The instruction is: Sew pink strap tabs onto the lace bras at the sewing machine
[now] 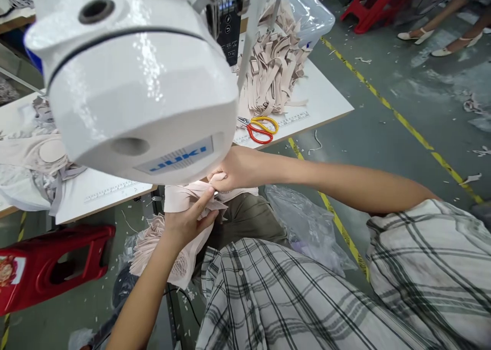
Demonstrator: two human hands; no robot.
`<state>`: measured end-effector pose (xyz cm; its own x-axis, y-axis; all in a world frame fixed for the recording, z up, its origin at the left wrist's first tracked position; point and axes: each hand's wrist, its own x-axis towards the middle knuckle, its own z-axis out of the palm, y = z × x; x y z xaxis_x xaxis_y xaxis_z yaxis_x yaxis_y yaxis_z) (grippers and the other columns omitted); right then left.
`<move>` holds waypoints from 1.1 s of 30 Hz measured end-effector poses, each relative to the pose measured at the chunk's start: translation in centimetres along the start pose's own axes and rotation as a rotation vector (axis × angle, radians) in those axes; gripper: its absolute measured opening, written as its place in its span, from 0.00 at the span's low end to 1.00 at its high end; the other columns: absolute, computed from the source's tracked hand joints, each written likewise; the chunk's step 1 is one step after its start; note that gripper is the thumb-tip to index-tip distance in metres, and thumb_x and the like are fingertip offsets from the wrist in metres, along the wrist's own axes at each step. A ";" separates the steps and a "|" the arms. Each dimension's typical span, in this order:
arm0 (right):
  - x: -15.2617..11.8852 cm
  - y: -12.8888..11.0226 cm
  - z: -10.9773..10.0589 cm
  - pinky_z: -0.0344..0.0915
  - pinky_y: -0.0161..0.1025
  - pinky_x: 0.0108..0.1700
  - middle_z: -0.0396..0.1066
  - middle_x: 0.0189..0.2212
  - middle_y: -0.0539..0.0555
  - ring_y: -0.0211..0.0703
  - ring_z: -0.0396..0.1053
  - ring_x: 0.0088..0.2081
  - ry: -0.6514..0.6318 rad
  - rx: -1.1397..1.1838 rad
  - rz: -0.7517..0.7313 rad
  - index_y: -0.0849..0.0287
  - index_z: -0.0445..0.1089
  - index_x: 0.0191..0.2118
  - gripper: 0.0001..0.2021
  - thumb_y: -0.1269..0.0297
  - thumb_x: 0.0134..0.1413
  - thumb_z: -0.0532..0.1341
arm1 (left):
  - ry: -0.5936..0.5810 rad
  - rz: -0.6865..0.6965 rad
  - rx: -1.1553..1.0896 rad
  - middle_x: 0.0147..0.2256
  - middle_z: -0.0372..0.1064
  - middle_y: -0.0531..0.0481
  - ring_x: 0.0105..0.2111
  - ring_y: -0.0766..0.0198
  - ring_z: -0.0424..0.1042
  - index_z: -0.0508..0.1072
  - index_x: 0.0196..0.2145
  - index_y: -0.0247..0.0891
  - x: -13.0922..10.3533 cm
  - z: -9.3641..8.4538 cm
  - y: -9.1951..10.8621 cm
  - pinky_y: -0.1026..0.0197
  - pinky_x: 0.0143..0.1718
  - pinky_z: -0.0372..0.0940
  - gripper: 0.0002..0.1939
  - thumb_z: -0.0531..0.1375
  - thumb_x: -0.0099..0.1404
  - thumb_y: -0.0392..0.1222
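Observation:
Below the white head of a sewing machine (146, 94), both hands are together at a piece of pale pink fabric (180, 197). My left hand (187, 222) pinches the fabric between thumb and fingers. My right hand (230, 171) is closed on the same cloth, its fingertips close to the left ones. The machine head hides the needle area and part of the right fingers. More pink fabric pieces (169, 258) hang in a bunch beneath my left wrist.
Scissors (263, 129) with red and yellow handles lie on the white table (326, 99), near a heap of beige strips (272, 73) and a clear plastic bin (307, 12). Pale garment parts (34, 158) lie at left. A red stool (57, 268) stands lower left. A person's feet (441, 42) show upper right.

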<state>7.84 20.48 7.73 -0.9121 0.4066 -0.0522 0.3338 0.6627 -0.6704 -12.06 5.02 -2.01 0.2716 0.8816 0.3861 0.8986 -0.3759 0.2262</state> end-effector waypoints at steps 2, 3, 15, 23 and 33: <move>-0.7 0.8 1.3 0.59 0.38 0.37 0.73 0.37 0.56 0.44 0.67 0.38 0.146 -0.016 -0.068 0.58 0.75 0.39 0.08 0.65 0.55 0.60 | -0.001 -0.035 0.012 0.55 0.73 0.41 0.50 0.48 0.75 0.64 0.65 0.48 0.5 -0.6 0.8 0.51 0.56 0.67 0.35 0.66 0.61 0.48; -1.0 1.3 2.0 0.61 0.41 0.43 0.72 0.43 0.58 0.47 0.67 0.44 0.238 -0.019 -0.111 0.58 0.75 0.43 0.10 0.64 0.57 0.60 | -0.007 -0.066 0.008 0.52 0.74 0.42 0.49 0.49 0.75 0.63 0.65 0.47 0.7 -0.9 1.3 0.52 0.55 0.68 0.35 0.66 0.62 0.47; -1.1 3.0 2.8 0.62 0.45 0.52 0.75 0.39 0.54 0.46 0.68 0.46 0.398 0.177 -0.136 0.54 0.80 0.36 0.05 0.65 0.58 0.64 | -0.119 -0.268 -0.153 0.46 0.78 0.47 0.45 0.55 0.77 0.64 0.64 0.47 1.7 -2.3 3.2 0.60 0.46 0.70 0.29 0.61 0.66 0.44; -2.0 3.9 5.2 0.64 0.45 0.54 0.75 0.43 0.55 0.43 0.69 0.48 0.598 0.032 -0.281 0.55 0.76 0.43 0.08 0.64 0.63 0.60 | -0.103 -0.293 -0.061 0.45 0.78 0.47 0.44 0.54 0.77 0.64 0.64 0.48 1.9 -2.2 4.1 0.61 0.41 0.69 0.30 0.61 0.66 0.43; -2.1 4.0 5.1 0.62 0.45 0.52 0.77 0.39 0.50 0.44 0.69 0.46 0.583 -0.268 -0.381 0.51 0.75 0.40 0.11 0.72 0.61 0.57 | -0.188 -0.115 -0.041 0.36 0.77 0.48 0.28 0.64 0.74 0.66 0.63 0.44 2.0 -3.9 2.9 0.66 0.28 0.63 0.25 0.58 0.69 0.44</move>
<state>9.90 19.10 1.35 -0.7271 0.3363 0.5985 0.1341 0.9246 -0.3566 -10.26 4.62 2.94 0.2308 0.9557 0.1825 0.9138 -0.2774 0.2967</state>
